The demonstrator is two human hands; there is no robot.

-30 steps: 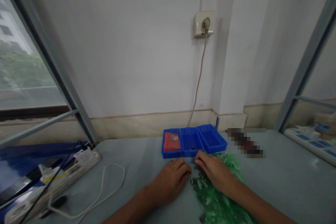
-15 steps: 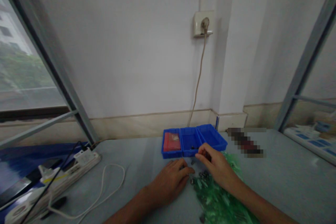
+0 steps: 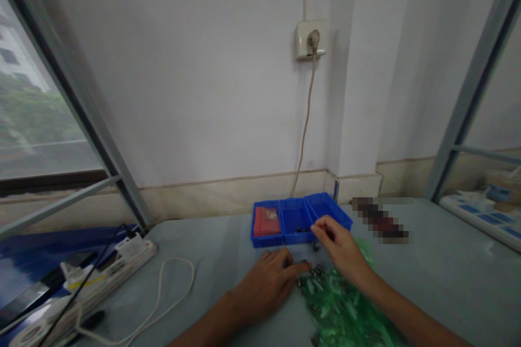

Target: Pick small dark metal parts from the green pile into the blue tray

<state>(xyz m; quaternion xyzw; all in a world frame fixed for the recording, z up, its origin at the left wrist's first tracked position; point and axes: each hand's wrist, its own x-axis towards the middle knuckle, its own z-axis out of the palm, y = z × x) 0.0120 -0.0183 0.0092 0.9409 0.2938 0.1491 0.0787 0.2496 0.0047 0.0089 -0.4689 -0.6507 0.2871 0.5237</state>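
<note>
My left hand [image 3: 271, 284] rests on the grey table with one finger stretched towards small dark metal parts [image 3: 316, 271] at the mouth of a green plastic bag [image 3: 340, 309]. The other fingers are loosely bent. Over the near edge of the blue bins, my right hand [image 3: 340, 244] pinches thumb and fingertips together; whatever lies between them is too small to make out. Below its fingertips a small dark part [image 3: 315, 246] sits on the table. The middle blue bin [image 3: 293, 217] contains a few dark pieces near its front. In the left blue bin [image 3: 266, 241] lies a red packet [image 3: 266, 220].
The right blue bin [image 3: 328, 209] stands angled against the middle one. A power strip [image 3: 118, 271] with plugs and a loose white cable [image 3: 163, 303] lie at the left. A pixelated dark object [image 3: 382, 222] is at the right, and a wall socket [image 3: 310, 39] is above.
My right hand has shifted slightly right and up. My left hand's finger has reached further right to the small parts. Another small part now shows below the right fingertips.
</note>
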